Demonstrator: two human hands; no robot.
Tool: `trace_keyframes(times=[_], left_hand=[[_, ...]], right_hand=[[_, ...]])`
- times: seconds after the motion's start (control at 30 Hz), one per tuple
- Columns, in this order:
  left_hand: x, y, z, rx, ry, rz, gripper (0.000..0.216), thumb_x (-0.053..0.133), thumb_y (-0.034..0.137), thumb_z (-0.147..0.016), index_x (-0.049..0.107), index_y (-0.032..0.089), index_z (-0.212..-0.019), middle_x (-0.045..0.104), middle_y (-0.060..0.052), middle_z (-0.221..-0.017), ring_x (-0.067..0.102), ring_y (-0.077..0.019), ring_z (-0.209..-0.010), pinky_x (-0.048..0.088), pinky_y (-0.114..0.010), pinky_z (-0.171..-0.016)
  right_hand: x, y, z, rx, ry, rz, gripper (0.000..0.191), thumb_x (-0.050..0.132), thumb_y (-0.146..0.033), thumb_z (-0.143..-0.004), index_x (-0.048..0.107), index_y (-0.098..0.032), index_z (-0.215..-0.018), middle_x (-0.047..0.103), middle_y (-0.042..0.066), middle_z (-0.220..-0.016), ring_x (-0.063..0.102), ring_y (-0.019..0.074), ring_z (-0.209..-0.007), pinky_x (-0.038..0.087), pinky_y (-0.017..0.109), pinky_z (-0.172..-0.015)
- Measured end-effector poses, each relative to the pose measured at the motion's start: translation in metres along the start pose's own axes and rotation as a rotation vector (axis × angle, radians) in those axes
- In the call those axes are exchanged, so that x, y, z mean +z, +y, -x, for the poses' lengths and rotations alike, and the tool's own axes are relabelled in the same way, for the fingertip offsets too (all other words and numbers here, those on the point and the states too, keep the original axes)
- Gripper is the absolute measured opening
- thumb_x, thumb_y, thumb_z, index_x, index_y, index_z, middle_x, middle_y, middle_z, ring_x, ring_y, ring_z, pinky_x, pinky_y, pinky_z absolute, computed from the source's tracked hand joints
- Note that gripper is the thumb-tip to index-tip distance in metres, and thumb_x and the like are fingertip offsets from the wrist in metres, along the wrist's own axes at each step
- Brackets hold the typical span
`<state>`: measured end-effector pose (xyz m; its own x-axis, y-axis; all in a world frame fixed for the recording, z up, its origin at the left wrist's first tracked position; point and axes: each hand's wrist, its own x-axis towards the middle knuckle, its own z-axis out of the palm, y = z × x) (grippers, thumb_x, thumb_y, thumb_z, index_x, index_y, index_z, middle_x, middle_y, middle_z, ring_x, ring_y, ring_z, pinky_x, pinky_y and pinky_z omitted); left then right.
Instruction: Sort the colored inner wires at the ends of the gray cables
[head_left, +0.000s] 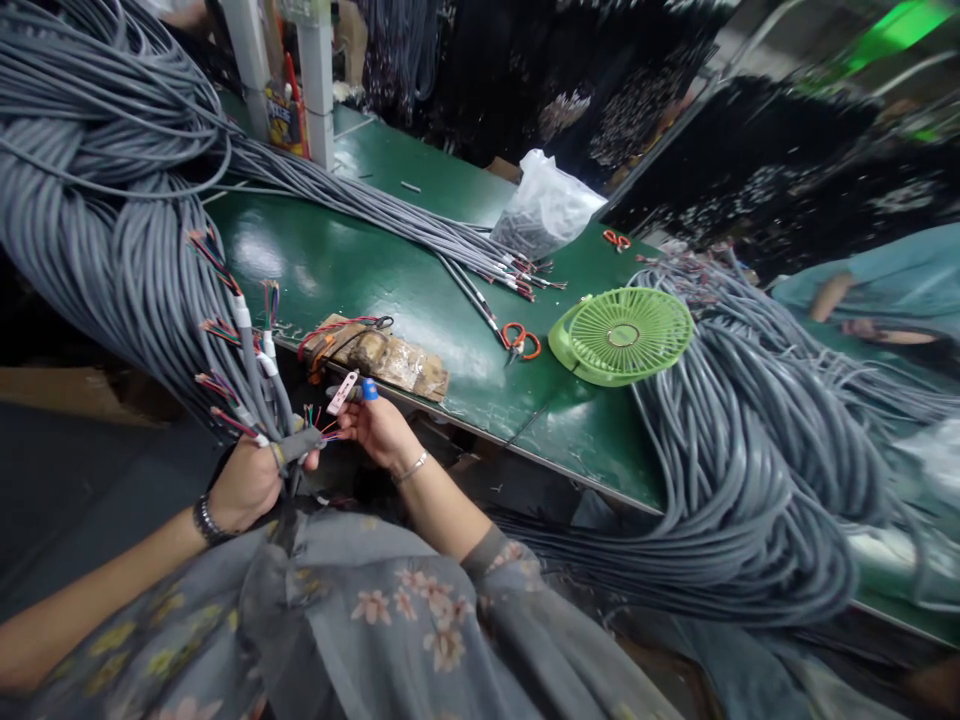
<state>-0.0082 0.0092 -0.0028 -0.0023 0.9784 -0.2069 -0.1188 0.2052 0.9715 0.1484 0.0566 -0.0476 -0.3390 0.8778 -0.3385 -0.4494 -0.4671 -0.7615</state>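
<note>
My left hand (251,480) is closed round a grey cable (301,443) at the table's front edge. Thin coloured wires (327,430) fan out of that cable's stripped end. Close beside it, my right hand (379,430) has its fingers bent at the wires, with a blue cover (370,389) on one fingertip. A small flat pink-and-white piece (343,393) with dark marks sticks out from this hand's fingers; its kind is unclear. Several more grey cables with white sleeves (241,312) and bare coloured wire ends rise behind my left hand.
A large bundle of grey cables (142,240) hangs at the left, another (757,440) at the right. On the green table (420,330) are a taped wooden block (397,362), orange-handled scissors (519,342), a green fan (622,335) and a plastic bag (544,205). A person's arm (832,295) shows far right.
</note>
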Motion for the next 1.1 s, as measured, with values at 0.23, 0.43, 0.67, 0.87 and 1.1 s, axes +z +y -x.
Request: trace_keyframes(times=[0.23,0.43,0.67,0.87,1.1], left_hand=[[0.006,0.003,-0.005,-0.014,-0.019,0.025,0.025,0.082,0.037,-0.055,0.065,0.022,-0.045,0.061,0.001,-0.046,0.055,-0.0142,-0.048,0.046,-0.028,-0.055],[0.008,-0.001,-0.008,0.003,-0.04,-0.006,0.03,0.083,0.04,-0.057,0.063,0.023,-0.042,0.059,0.001,-0.043,0.052,-0.0142,-0.047,0.044,-0.028,-0.055],[0.006,-0.01,-0.01,0.006,-0.023,-0.049,0.027,0.082,0.038,-0.059,0.065,0.024,-0.044,0.062,0.001,-0.045,0.054,-0.0155,-0.049,0.045,-0.03,-0.058],[0.006,0.0,-0.002,0.02,-0.017,-0.015,0.031,0.085,0.041,-0.055,0.065,0.022,-0.042,0.061,0.001,-0.044,0.054,-0.0141,-0.049,0.045,-0.028,-0.056],[0.003,-0.006,0.004,0.059,0.117,0.081,0.019,0.083,0.036,-0.054,0.07,0.024,-0.048,0.065,0.002,-0.048,0.058,-0.0153,-0.05,0.048,-0.029,-0.059]], right_hand=[[0.005,0.006,-0.007,-0.38,0.251,0.19,0.066,0.073,-0.084,-0.058,0.058,-0.02,-0.061,0.053,-0.005,-0.052,0.039,0.0073,-0.049,0.032,0.023,-0.049],[0.01,0.005,-0.011,-0.192,0.113,0.032,0.061,0.068,-0.08,-0.073,0.066,-0.019,-0.073,0.06,-0.001,-0.062,0.053,0.0124,-0.057,0.044,0.025,-0.055],[0.018,0.003,-0.014,-0.129,0.141,-0.136,0.05,0.072,-0.067,-0.082,0.069,-0.018,-0.074,0.061,0.0,-0.062,0.054,0.0121,-0.058,0.049,0.025,-0.059],[0.015,-0.005,-0.003,0.041,0.044,-0.228,0.059,0.05,-0.072,-0.093,0.067,-0.018,-0.081,0.067,0.003,-0.069,0.058,0.0135,-0.059,0.05,0.024,-0.055],[0.015,-0.007,-0.002,-0.005,0.038,-0.189,0.036,0.067,-0.052,-0.092,0.068,-0.018,-0.082,0.066,0.0,-0.069,0.058,0.0105,-0.059,0.051,0.02,-0.055]])
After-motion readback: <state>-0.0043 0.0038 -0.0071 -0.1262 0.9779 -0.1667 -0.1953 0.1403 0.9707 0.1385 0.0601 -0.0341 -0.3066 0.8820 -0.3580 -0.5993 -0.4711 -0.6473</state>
